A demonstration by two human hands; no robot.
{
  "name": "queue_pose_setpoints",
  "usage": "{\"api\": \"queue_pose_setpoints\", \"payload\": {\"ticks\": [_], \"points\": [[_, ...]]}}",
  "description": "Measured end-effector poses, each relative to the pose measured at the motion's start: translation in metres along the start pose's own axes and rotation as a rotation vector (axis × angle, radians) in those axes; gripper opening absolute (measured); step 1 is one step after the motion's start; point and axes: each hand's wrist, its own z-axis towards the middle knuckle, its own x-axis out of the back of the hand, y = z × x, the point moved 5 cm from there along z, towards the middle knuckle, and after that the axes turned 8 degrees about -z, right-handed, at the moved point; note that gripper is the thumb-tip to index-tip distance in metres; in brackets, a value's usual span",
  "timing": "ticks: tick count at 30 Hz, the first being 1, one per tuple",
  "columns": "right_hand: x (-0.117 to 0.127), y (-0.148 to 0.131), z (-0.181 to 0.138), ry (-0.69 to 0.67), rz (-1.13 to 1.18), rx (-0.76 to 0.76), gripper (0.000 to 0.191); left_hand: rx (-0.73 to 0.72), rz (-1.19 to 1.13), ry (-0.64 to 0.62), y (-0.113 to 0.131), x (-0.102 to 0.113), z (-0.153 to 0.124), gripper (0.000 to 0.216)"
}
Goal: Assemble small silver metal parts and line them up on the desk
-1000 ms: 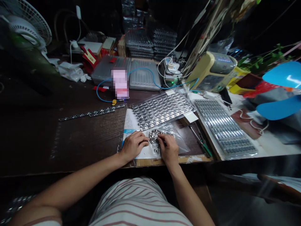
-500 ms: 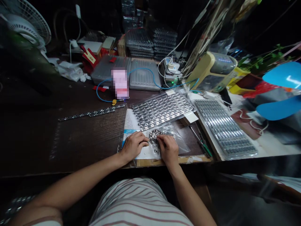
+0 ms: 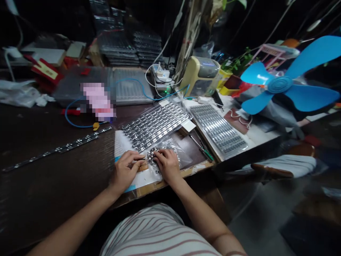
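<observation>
A heap of small shiny metal parts (image 3: 151,155) lies on a clear plastic bag (image 3: 181,154) at the front of the table. My right hand (image 3: 169,165) rests over it, fingertips pinched among the parts; what they grip is hidden. Just left of the heap, my left hand (image 3: 126,170) has thumb and forefinger closed around something thin and too small to name. Beneath lies a white sheet with blue patches (image 3: 142,176), and a small tan piece (image 3: 143,166) shows beside the left thumb. Behind both hands sits a clear tray of metal strips (image 3: 157,122).
A second filled tray (image 3: 218,129) is at right, with a green-handled screwdriver (image 3: 206,153) before it. Loose metal strips (image 3: 61,146) lie at left. A blue-bladed fan (image 3: 279,85) stands at right. Stacked trays (image 3: 117,48), a blue cable (image 3: 70,117) and a cream-coloured machine (image 3: 201,76) are behind.
The view has swung right, so the table's things sit further left and the whole blue fan shows. My left hand has shifted slightly off the heap; my right fingers stay in it.
</observation>
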Motion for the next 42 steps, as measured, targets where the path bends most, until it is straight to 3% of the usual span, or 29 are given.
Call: {"api": "queue_pose_setpoints", "payload": {"ticks": [2, 5, 9, 12, 15, 17, 20, 24, 28, 33, 42], "points": [[0.019, 0.018, 0.001, 0.074, -0.042, -0.033, 0.020, 0.169, -0.175, 0.047, -0.009, 0.007, 0.005, 0.016], [0.053, 0.071, -0.005, 0.198, -0.223, -0.199, 0.023, 0.488, -0.570, 0.089, -0.017, 0.014, 0.005, 0.023], [0.056, 0.142, -0.018, 0.014, -0.548, -0.324, 0.025, 0.759, -0.934, 0.148, -0.006, 0.018, 0.001, 0.017], [0.049, 0.159, -0.024, -0.098, -0.607, -0.323, 0.023, 0.822, -1.012, 0.176, 0.002, 0.019, 0.001, 0.013], [0.063, 0.138, -0.026, -0.037, -0.406, -0.346, 0.028, 0.837, -1.004, 0.157, 0.004, 0.019, 0.000, 0.021], [0.072, 0.104, -0.025, -0.023, -0.066, -0.267, 0.031, 0.826, -0.979, 0.124, 0.004, 0.016, -0.001, 0.028], [0.069, 0.041, -0.023, -0.272, 0.350, -0.078, 0.028, 0.778, -0.923, 0.059, 0.008, 0.012, 0.000, 0.038], [0.058, -0.008, -0.018, -0.400, 0.440, 0.039, 0.028, 0.767, -0.843, -0.014, 0.011, 0.005, -0.001, 0.043], [0.052, -0.015, -0.013, -0.414, 0.351, 0.070, 0.029, 0.778, -0.812, -0.072, 0.010, 0.002, -0.003, 0.044], [0.055, -0.018, -0.011, -0.441, 0.287, 0.115, 0.028, 0.745, -0.800, -0.053, 0.008, 0.006, -0.004, 0.045], [0.049, -0.018, -0.009, -0.567, 0.484, -0.003, 0.025, 0.646, -0.675, -0.060, 0.015, 0.012, 0.000, 0.045]]}}
